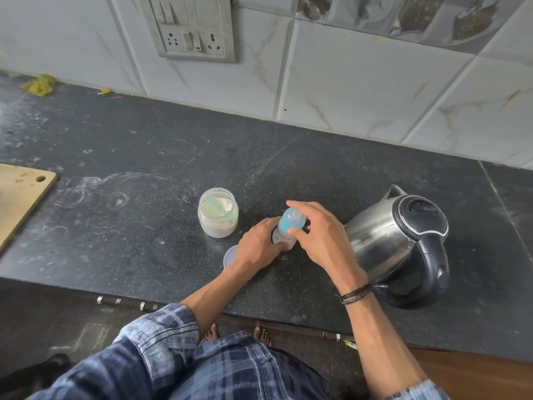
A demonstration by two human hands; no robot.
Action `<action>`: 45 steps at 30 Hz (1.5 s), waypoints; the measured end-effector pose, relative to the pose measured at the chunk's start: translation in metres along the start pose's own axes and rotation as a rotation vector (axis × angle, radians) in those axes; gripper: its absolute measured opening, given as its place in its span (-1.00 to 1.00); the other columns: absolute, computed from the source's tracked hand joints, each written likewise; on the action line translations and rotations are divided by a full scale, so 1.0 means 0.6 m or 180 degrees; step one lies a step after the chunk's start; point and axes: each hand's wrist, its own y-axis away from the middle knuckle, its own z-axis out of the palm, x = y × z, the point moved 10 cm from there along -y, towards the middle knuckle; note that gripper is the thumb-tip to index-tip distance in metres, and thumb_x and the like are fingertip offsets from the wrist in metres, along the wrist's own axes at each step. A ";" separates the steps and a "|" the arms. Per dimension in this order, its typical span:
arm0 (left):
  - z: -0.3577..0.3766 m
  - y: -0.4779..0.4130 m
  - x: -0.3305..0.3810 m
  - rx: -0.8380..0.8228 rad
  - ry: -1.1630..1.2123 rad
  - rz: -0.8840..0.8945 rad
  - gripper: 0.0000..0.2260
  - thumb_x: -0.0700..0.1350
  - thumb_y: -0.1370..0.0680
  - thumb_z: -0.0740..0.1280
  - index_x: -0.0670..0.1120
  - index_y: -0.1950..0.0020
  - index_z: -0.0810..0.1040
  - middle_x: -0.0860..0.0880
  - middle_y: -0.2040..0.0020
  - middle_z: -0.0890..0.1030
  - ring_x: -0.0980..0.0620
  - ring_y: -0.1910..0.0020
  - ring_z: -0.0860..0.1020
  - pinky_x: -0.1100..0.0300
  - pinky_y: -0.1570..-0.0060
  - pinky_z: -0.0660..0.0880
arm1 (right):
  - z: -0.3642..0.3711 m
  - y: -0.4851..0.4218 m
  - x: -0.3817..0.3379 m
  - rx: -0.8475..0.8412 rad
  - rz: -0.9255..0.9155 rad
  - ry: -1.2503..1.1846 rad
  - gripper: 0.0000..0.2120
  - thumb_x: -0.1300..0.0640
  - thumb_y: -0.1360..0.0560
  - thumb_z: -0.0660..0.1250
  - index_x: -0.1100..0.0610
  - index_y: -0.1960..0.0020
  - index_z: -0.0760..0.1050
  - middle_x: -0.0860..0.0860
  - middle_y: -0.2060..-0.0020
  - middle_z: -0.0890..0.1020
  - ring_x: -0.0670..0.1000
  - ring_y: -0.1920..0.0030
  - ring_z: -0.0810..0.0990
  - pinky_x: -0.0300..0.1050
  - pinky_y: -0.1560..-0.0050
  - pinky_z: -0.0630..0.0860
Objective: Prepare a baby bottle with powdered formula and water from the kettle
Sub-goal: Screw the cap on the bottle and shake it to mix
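Right hand: my right hand (pixel 323 235) came over the top of the baby bottle (pixel 288 226), thumb and fingers (pixel 297 204) curled and pinched around its teal collar and cap.
Left hand: my left hand (pixel 259 246) was wrapped tight around the lower body of the bottle, fingers closed on it, pinning its base to the counter.
Baby bottle: it stood roughly upright on the dark counter (pixel 144 140), leaning a touch to the right, held between both hands in the middle of the scene; I could not tell what was inside it.
Lid: a round pale lid (pixel 230 254) lay flat on the counter just left of my left wrist, partly hidden by it.
Formula jar: the open clear jar (pixel 218 216) stood just left of the bottle and a little farther back, pale powder in it, with a light green scoop (pixel 218 207) lying across the powder.
Kettle: the steel kettle (pixel 401 243) with its black lid and handle sat just right of my right hand, spout pointing far, handle turned near.
Wrist: dark bands (pixel 356 293) circled my right wrist.
Counter: smudged with white marks on the left.
Cutting board: a wooden board (pixel 20 194) lay at the far left edge, well apart from the jar.
Wall: a switch panel (pixel 190 27) sat on the tiled wall at the far side.
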 end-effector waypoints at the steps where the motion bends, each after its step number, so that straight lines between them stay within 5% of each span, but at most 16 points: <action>1: 0.000 0.000 0.000 0.0002 -0.0001 0.0001 -0.50 0.13 -0.49 0.49 0.11 -0.41 0.50 0.13 -0.25 0.59 0.07 -0.16 0.57 0.19 -0.02 0.40 | -0.001 0.001 -0.001 0.0021 0.0000 0.0007 -0.45 0.18 -0.51 0.54 -0.04 -0.47 0.52 -0.07 -0.28 0.59 0.00 -0.23 0.59 0.05 -0.24 0.59; 7: 0.000 -0.001 0.002 -0.0042 -0.0013 0.0001 -0.50 0.13 -0.50 0.49 0.11 -0.41 0.49 0.12 -0.24 0.60 0.05 -0.15 0.57 0.13 -0.05 0.47 | -0.006 -0.007 0.008 0.0050 0.0217 0.0220 -0.32 -0.13 -0.40 0.62 -0.04 -0.46 0.50 -0.06 -0.22 0.55 -0.03 -0.13 0.62 0.00 -0.09 0.62; 12: -0.001 0.001 0.001 -0.0014 -0.0027 -0.0020 -0.49 0.12 -0.49 0.48 0.13 -0.42 0.49 0.14 -0.25 0.59 0.05 -0.17 0.57 0.15 -0.02 0.41 | -0.001 -0.001 0.003 0.0054 0.0080 0.0185 -0.45 0.06 -0.49 0.57 -0.06 -0.44 0.51 -0.09 -0.21 0.56 -0.01 -0.16 0.61 0.04 -0.14 0.60; 16: 0.000 0.001 0.002 -0.0047 -0.0007 -0.0005 -0.49 0.13 -0.50 0.48 0.11 -0.43 0.48 0.12 -0.26 0.59 0.05 -0.17 0.57 0.13 -0.07 0.46 | -0.004 -0.007 0.012 0.0023 0.0211 0.0363 -0.37 -0.15 -0.42 0.60 -0.06 -0.43 0.49 -0.07 -0.18 0.55 -0.03 -0.09 0.61 -0.09 0.01 0.53; 21: -0.002 0.003 0.001 0.0006 -0.0007 -0.0011 -0.50 0.12 -0.49 0.49 0.13 -0.41 0.50 0.14 -0.24 0.59 0.06 -0.15 0.57 0.16 -0.01 0.41 | -0.006 -0.003 0.005 0.0081 0.0127 0.0327 -0.48 -0.01 -0.50 0.56 -0.06 -0.42 0.52 -0.09 -0.18 0.58 -0.01 -0.10 0.66 -0.05 -0.02 0.58; 26: 0.002 0.002 0.000 -0.0049 0.0016 -0.0039 -0.49 0.10 -0.51 0.50 0.11 -0.44 0.47 0.11 -0.29 0.59 0.05 -0.20 0.58 0.14 -0.10 0.48 | -0.016 -0.005 0.010 0.0214 0.0283 0.0365 -0.41 -0.22 -0.44 0.56 -0.07 -0.39 0.52 -0.09 -0.11 0.56 -0.04 0.05 0.66 -0.07 0.12 0.57; 31: 0.001 0.001 -0.001 -0.0036 -0.0002 -0.0026 -0.49 0.12 -0.50 0.49 0.13 -0.42 0.48 0.14 -0.26 0.59 0.07 -0.18 0.57 0.20 -0.05 0.42 | -0.012 -0.003 0.011 0.0187 0.0293 0.0401 -0.55 -0.13 -0.48 0.55 -0.10 -0.31 0.56 -0.14 -0.09 0.59 -0.04 0.01 0.66 -0.11 0.13 0.53; 36: 0.000 0.002 -0.001 -0.0026 -0.0004 -0.0023 -0.48 0.11 -0.51 0.48 0.11 -0.44 0.47 0.12 -0.28 0.58 0.06 -0.19 0.57 0.18 -0.06 0.43 | -0.018 -0.004 0.009 0.0295 0.0294 0.0395 -0.36 -0.21 -0.42 0.58 -0.06 -0.42 0.49 -0.11 -0.20 0.55 -0.06 -0.01 0.65 -0.07 0.09 0.59; 41: -0.001 0.002 0.001 -0.0002 -0.0041 0.0024 -0.49 0.15 -0.50 0.48 0.14 -0.42 0.48 0.15 -0.24 0.59 0.08 -0.16 0.56 0.22 0.00 0.37 | -0.010 0.000 0.002 0.0235 0.0275 0.0372 -0.52 -0.12 -0.47 0.56 -0.04 -0.32 0.53 -0.10 -0.13 0.57 0.00 -0.03 0.66 0.02 0.06 0.62; 45: 0.001 0.001 -0.002 -0.0007 -0.0022 -0.0011 -0.47 0.13 -0.50 0.49 0.13 -0.45 0.46 0.13 -0.29 0.58 0.07 -0.21 0.57 0.21 -0.04 0.40 | -0.018 -0.002 0.000 0.0333 0.0301 0.0355 -0.30 -0.18 -0.42 0.59 -0.05 -0.47 0.44 -0.08 -0.20 0.54 -0.04 0.00 0.64 -0.03 0.08 0.59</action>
